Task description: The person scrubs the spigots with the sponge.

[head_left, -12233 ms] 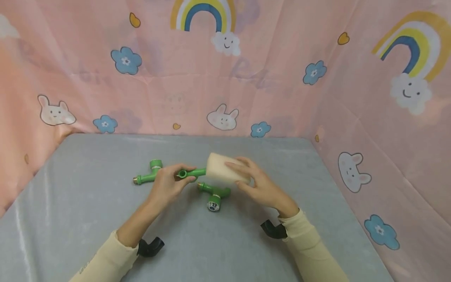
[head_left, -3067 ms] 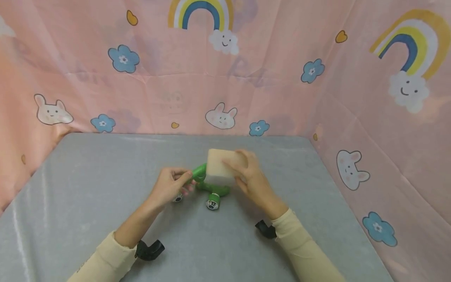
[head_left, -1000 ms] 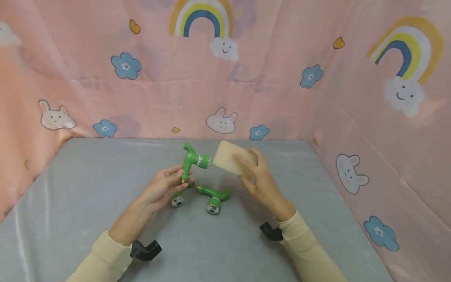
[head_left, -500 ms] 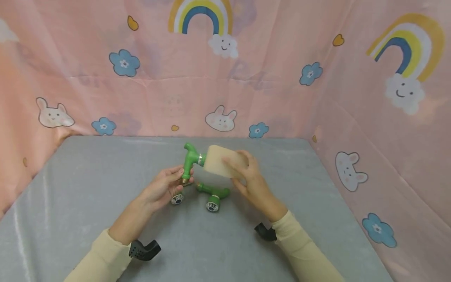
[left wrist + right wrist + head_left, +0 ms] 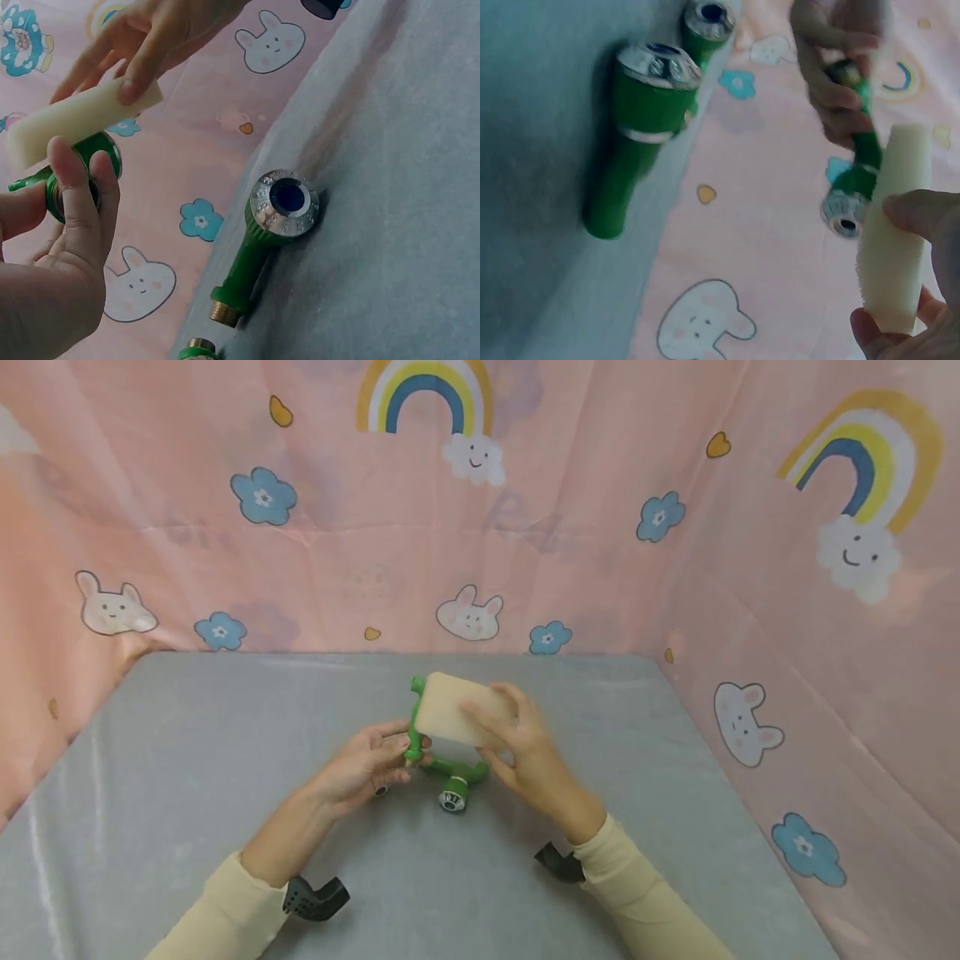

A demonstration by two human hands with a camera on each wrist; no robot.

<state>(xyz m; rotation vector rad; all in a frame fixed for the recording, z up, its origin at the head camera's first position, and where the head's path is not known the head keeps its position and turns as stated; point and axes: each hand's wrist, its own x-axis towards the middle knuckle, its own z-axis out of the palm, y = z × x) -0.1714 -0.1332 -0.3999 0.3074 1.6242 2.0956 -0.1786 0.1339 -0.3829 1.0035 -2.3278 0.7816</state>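
Observation:
In the head view my left hand (image 5: 352, 768) pinches a green tap (image 5: 415, 739) by its threaded brass end, spout upward, above the table. My right hand (image 5: 532, 760) grips a cream sponge (image 5: 450, 706) between thumb and fingers. The sponge lies against the tap's side and hides its knob there; the right wrist view shows the silver-faced knob (image 5: 845, 214) beside the sponge. Below, a second green tap (image 5: 454, 789) rests on the table, its silver-capped knob facing me. Of a third tap (image 5: 382, 791), mostly hidden behind my left hand, only the knob end shows.
A grey cloth covers the table (image 5: 187, 760). Pink printed curtains (image 5: 337, 560) stand at its back and sides. Black curved pieces (image 5: 318, 900) stick out at both wrists, by the cream sleeves.
The tap lying far left 12 seconds ago is gone from there; another now lies beside the middle one. Since a second ago the sponge has moved left onto the held tap, covering its knob.

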